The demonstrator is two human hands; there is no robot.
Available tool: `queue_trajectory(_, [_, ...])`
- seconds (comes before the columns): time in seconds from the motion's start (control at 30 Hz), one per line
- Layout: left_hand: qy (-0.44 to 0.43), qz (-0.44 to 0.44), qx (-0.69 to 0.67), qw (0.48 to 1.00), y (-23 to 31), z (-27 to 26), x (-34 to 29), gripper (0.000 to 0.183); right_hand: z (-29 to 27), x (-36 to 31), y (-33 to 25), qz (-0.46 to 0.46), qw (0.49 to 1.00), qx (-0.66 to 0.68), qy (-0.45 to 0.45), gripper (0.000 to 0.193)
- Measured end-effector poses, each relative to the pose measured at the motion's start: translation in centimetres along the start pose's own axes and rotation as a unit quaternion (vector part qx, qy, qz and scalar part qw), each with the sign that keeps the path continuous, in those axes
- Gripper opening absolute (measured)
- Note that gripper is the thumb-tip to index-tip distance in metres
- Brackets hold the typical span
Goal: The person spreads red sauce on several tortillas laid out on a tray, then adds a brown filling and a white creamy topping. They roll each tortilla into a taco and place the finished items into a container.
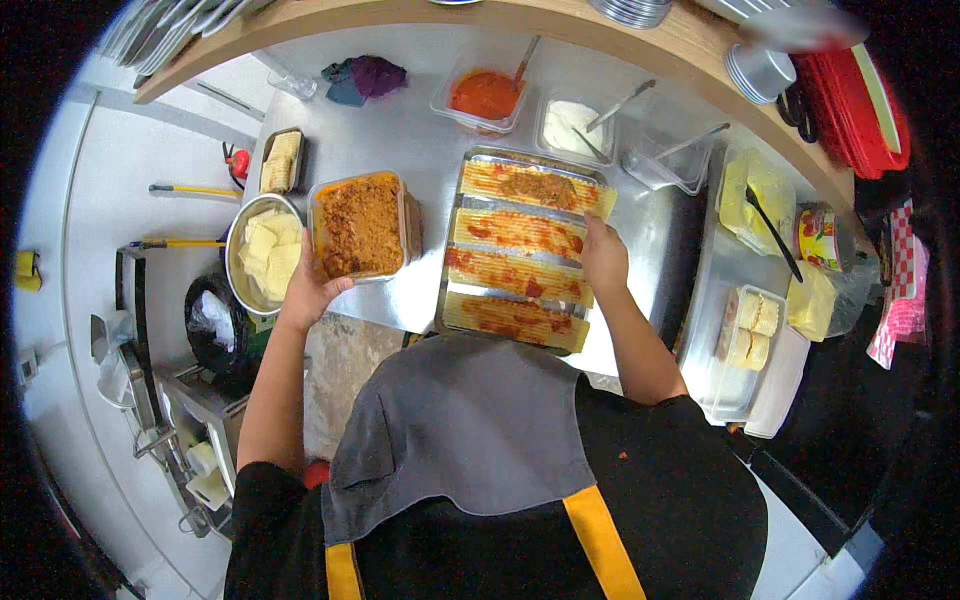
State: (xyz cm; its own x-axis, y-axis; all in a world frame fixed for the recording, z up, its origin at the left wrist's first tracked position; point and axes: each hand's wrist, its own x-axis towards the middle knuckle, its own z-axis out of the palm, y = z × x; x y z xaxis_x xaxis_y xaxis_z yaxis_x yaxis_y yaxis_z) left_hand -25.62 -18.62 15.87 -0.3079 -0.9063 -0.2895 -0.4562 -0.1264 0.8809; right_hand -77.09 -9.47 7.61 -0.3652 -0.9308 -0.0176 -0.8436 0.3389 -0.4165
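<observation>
My left hand (310, 290) grips the near left corner of a clear plastic container (408, 232) filled with ground meat sauce (358, 225); the fingers lie along its side and the thumb along its front. A metal tray (450, 235) sits in front of me with several rows of ridged pasta sheets (515, 268) smeared with red sauce. Ground meat (540, 188) lies on the farthest row. At the tray's right edge, beside the ends of the far rows, my right hand (604, 258) has its fingers bent together; what they hold, if anything, is hidden.
Left of the container stand a steel bowl of pasta sheets (268, 252) and a small tin (268, 180). Behind the tray are tubs of red sauce (487, 95) and white cream (572, 127), and a tub with a utensil (660, 170). A wooden shelf (560, 18) overhangs the steel table.
</observation>
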Motion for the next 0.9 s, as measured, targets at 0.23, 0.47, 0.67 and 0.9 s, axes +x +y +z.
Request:
queue_trajectory(0.23, [0.015, 0.007, 0.043, 0.999, 1.3, 0.3, 0.3, 0.133, -1.1, -0.5, 0.4, -0.009, 1.000, 0.012, 0.004, 0.033])
queue_trajectory(0.47, [0.019, -0.034, -0.006, 0.999, 2.3, 0.4, 0.1, 0.133, -1.2, -0.2, 0.3, -0.028, 0.998, 0.026, 0.050, 0.035])
queue_trajectory(0.67, [0.029, -0.033, 0.039, 0.998, 3.2, 0.7, 0.2, 0.132, -1.5, -0.1, -0.2, -0.017, 0.998, 0.040, 0.045, 0.034])
queue_trajectory(0.9, [0.037, -0.035, 0.056, 0.997, 2.5, 0.5, 0.2, 0.132, -0.4, -0.2, -0.2, 0.014, 1.000, 0.011, -0.012, 0.032])
